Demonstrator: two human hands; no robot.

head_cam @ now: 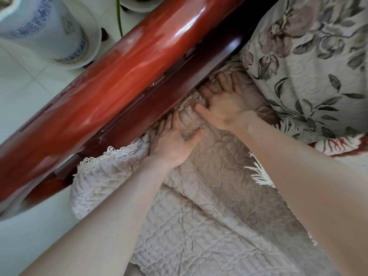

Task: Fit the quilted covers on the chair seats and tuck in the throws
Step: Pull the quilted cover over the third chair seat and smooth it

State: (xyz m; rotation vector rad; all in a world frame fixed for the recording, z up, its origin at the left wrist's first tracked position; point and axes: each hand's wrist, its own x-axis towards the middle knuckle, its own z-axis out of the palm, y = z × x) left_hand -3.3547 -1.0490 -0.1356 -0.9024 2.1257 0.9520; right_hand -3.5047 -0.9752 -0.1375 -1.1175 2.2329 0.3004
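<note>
where the beige quilted cover (209, 196) bunches against the red wooden rail (119, 76), both hands press flat on it, close together, fingers straight: the left hand (173, 142) nearer the lace-edged corner, the right hand (225, 108) just beside the flowered cushion (308, 66). the rest of the cover spreads beneath the forearms.

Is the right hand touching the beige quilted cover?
Touching. The head view shows the right hand pressed flat on the quilted cover, fingers spread, beside the red wooden rail.

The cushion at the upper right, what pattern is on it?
Grey-and-mauve flowers and leaves on a pale ground, seen in the head view: cushion.
</note>
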